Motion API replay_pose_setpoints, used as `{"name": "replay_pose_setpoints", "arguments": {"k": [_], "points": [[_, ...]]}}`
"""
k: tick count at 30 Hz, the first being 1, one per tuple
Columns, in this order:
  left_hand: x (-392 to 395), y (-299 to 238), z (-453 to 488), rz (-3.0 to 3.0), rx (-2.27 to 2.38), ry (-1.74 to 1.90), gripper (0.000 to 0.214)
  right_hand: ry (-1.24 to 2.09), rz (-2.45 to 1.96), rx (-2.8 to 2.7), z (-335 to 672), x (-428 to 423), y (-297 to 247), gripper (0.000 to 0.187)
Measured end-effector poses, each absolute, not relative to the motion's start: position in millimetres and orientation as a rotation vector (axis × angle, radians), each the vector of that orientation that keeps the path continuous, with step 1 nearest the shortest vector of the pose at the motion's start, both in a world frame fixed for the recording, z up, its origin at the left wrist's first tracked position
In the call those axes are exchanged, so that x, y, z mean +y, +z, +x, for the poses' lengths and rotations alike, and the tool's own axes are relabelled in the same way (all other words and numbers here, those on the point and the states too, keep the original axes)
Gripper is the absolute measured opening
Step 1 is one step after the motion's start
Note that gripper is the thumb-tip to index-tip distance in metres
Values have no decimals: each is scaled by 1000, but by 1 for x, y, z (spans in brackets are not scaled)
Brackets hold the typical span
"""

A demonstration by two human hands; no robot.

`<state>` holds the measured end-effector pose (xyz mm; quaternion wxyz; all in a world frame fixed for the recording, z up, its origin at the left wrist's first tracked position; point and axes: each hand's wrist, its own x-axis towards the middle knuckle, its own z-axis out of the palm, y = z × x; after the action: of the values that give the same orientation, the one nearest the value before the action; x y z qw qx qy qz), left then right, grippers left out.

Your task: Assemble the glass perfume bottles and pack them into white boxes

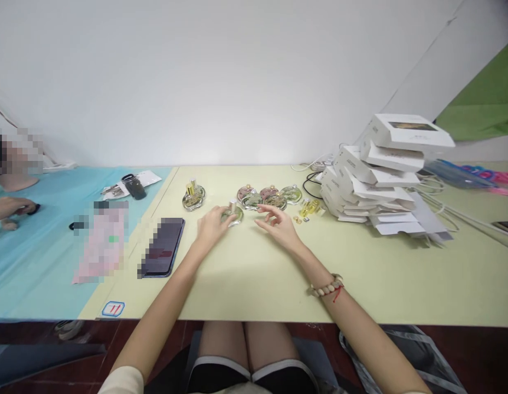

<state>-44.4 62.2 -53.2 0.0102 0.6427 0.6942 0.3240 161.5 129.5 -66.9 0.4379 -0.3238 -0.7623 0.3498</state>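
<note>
My left hand is closed around the near left side of a small round glass perfume bottle with a greenish look. The bottle stands on the table with a pale cylindrical top. To its right, my right hand hovers over the table with its fingers curved and apart, holding nothing I can see. Just behind my hands are several more flat round bottles, with pink, green and brownish patterns. Another bottle, with gold caps on or against it, stands at the left. Small gold caps lie right of the group.
A tall, uneven stack of white boxes stands at the right, with cables beside it. A phone lies left of my left arm. On the blue cover are a dark jar and another person's hand.
</note>
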Motion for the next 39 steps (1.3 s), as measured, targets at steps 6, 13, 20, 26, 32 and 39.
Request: {"name": "replay_pose_setpoints", "arguments": {"k": [6, 13, 20, 26, 32, 39], "points": [[68, -54, -86, 1551, 2493, 1171, 35, 701, -848, -1916, 169, 137, -71, 20], [67, -54, -89, 1387, 2583, 1423, 37, 383, -1010, -1793, 183, 147, -68, 29], [68, -50, -57, 1541, 2381, 1871, 53, 30, -1114, -1966, 188, 161, -78, 68], [59, -61, -1, 2362, 1673, 1215, 29, 12, -1171, -1940, 187, 167, -82, 69], [52, -73, 14, 2680, 1356, 758, 25, 234, -1146, -1843, 187, 168, -82, 47], [58, -74, 11, 2425, 1518, 1354, 49, 438, -1162, -1851, 183, 159, -74, 43]]}}
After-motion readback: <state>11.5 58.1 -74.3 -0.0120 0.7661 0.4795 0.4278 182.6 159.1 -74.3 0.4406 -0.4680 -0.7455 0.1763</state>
